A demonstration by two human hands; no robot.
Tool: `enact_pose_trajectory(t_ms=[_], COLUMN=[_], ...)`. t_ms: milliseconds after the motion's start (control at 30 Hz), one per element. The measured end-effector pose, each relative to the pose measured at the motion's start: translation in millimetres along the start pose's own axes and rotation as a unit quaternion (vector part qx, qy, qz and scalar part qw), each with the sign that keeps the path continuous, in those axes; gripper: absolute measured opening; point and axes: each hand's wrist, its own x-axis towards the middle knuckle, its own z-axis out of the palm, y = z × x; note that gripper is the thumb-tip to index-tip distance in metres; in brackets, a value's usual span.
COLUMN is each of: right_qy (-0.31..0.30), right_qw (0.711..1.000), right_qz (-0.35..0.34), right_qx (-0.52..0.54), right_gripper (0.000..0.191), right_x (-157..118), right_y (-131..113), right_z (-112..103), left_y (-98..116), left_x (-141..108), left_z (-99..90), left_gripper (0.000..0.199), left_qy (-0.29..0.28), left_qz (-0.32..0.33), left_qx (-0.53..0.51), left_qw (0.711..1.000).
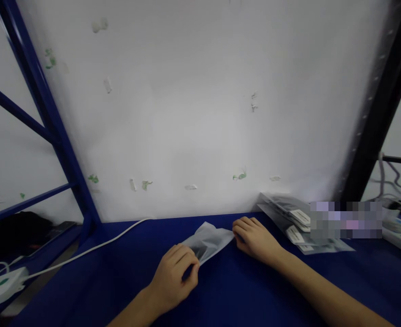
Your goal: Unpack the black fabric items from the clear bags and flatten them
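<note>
From where I stand, I see both hands busy with one translucent plastic bag, out over the table toward the middle of its far edge. The left hand has its fingers curled in and its thumb nearly meeting them, pinching the bag's near left end. The right hand is nearly closed as well, its fingertips gripping the bag's right corner, closer to the far edge. A dark patch shows through the plastic beside the left fingers; I can't tell what it is, or whether the bag touches the tabletop.

Just beyond the right hand, a pile of similar bags with white labels lies along the far edge, toward the far right corner; its right part is blurred out. A white cable runs from the far edge across the far left corner to a power strip past the left edge. Behind stands a scuffed white wall.
</note>
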Motion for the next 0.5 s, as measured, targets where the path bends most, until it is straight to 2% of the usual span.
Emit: enact_pose_trajectory(t_ms=[167, 333, 500], right_qy=[-0.009, -0.015, -0.010], right_qw=[1.000, 0.998, 0.990], right_qz=[0.005, -0.032, -0.087], right_qx=[0.001, 0.045, 0.109], right_gripper=[0.015, 0.017, 0.024], right_x=[-2.6, -1.9, -1.6], right_y=[-3.9, -31.3, -53.4], right_z=[-3.8, -13.6, -16.9], left_y=[0.2, -1.7, -1.3], left_x=[-0.5, -0.9, -0.6], left_z=[-0.7, -1.9, -2.4], left_gripper=[0.017, 0.018, 0.017], left_qy=[-0.005, 0.008, -0.008], left_qz=[-0.002, -0.026, -0.037], left_qx=[-0.011, -0.012, -0.020], left_qw=[1.000, 1.000, 0.999])
